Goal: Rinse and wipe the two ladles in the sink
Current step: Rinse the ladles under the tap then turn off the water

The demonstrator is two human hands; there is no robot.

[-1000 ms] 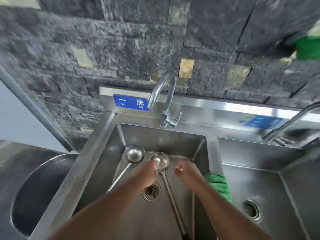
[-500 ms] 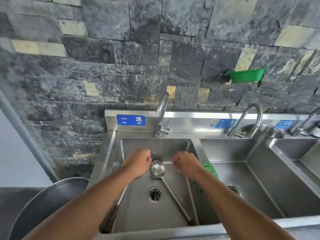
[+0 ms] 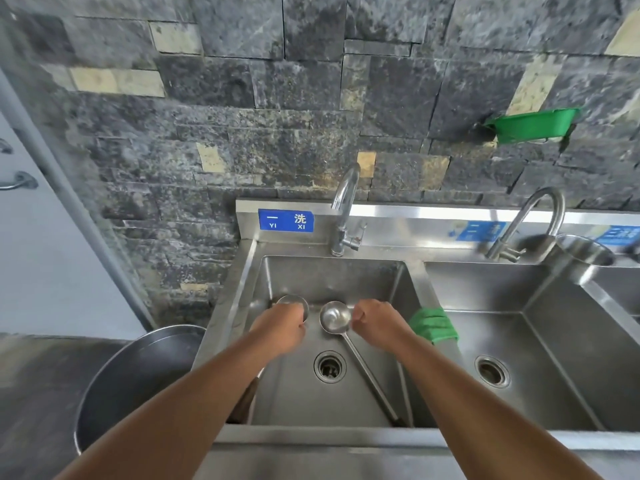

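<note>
Ladles (image 3: 334,318) lie in sink (image 3: 346,403) beneath both fisted hands.

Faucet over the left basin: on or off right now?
Off, as far as the head view shows: no stream falls from the faucet spout into the left basin, and the steel around the drain shows no running water.
</note>
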